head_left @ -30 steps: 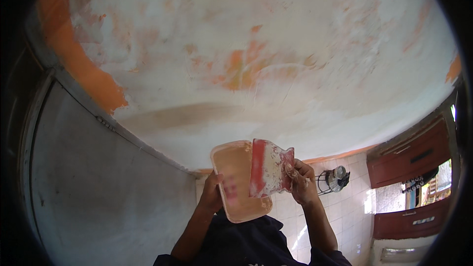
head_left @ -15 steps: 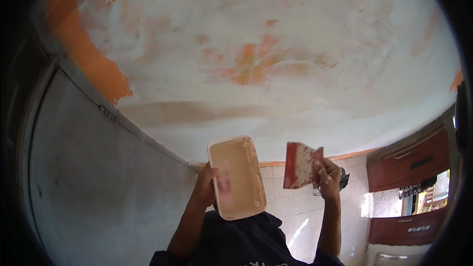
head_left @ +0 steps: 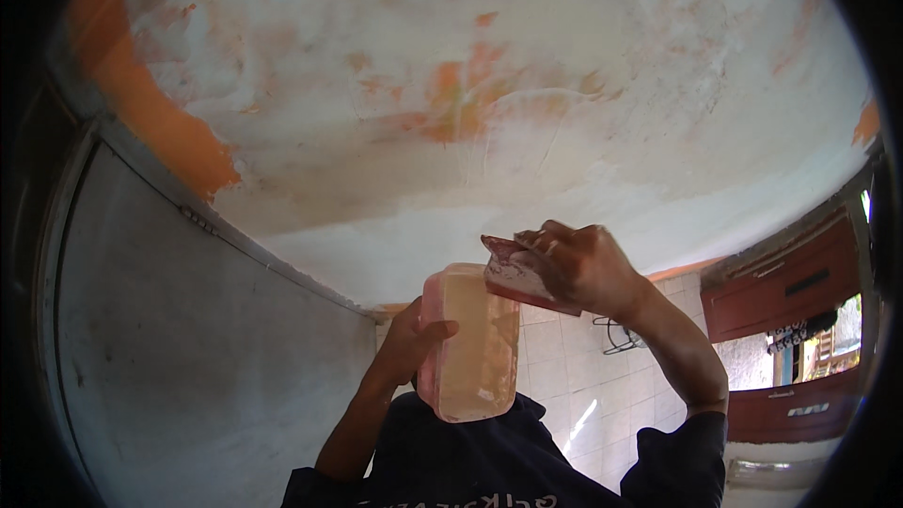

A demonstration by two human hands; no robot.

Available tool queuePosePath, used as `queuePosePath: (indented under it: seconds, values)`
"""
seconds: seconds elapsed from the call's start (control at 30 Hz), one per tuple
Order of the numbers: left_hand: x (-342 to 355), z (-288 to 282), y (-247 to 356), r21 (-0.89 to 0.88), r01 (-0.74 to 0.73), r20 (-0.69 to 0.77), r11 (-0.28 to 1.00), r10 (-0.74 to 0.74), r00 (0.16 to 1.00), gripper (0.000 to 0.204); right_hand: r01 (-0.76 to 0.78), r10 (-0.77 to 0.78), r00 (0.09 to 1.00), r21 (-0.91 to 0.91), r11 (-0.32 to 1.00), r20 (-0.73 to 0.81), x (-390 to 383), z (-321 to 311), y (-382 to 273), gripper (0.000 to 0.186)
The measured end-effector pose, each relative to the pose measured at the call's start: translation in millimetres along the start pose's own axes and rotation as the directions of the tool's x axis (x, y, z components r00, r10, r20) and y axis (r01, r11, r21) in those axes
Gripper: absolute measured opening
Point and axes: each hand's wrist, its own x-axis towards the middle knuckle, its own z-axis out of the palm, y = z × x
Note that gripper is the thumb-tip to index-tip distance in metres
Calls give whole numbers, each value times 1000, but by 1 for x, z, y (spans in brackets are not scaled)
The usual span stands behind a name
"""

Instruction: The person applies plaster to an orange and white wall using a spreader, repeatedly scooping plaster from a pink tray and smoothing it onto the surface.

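Note:
My left hand (head_left: 416, 343) grips the long left side of a pale rectangular plastic tub (head_left: 464, 367), its thumb over the rim. The tub is tilted so its inside shows, with a cream smear along the right wall. In my right hand (head_left: 588, 263) is a wide reddish putty knife (head_left: 525, 275), spotted with whitish paste. Its edge lies over the tub's upper right corner; I cannot tell whether it touches the rim. Fingers of my right hand wrap the knife's upper edge and have whitish paste on them.
A large wall (head_left: 611, 160) coated in whitish filler shows orange patches (head_left: 458, 99) and an orange border at the left. A grey door (head_left: 188, 339) stands left. To the right are white tiles (head_left: 616, 395), reddish-brown cabinets (head_left: 785, 277) and a thin black wire frame (head_left: 618, 337).
My right hand has moved left and up, turning the putty knife over the tub's upper right corner. The tub has tilted, showing its pink left outer side.

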Motion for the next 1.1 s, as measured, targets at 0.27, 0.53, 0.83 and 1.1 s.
queuePosePath:
  seconds: [0.27, 0.53, 0.83, 1.1]
  values:
    - [-7, 8, 2, 119, 5, -43, 993, 0, 999, 48, -155, 146, 971, 32, 987, 189, -13, 23, -4, 22]
    - [6, 10, 6, 131, -60, -118, 990, 76, 990, 52, -246, 171, 879, 116, 962, 445, -46, 37, -21, 21]
    - [15, 6, -14, -123, 33, -160, 992, -53, 986, 50, -768, 596, 640, 437, 468, 485, -73, 49, -22, 16]
    - [20, -1, -30, -80, -24, -210, 997, 7, 978, 40, -548, 730, 334, 753, -364, 596, -111, 68, -22, 24]
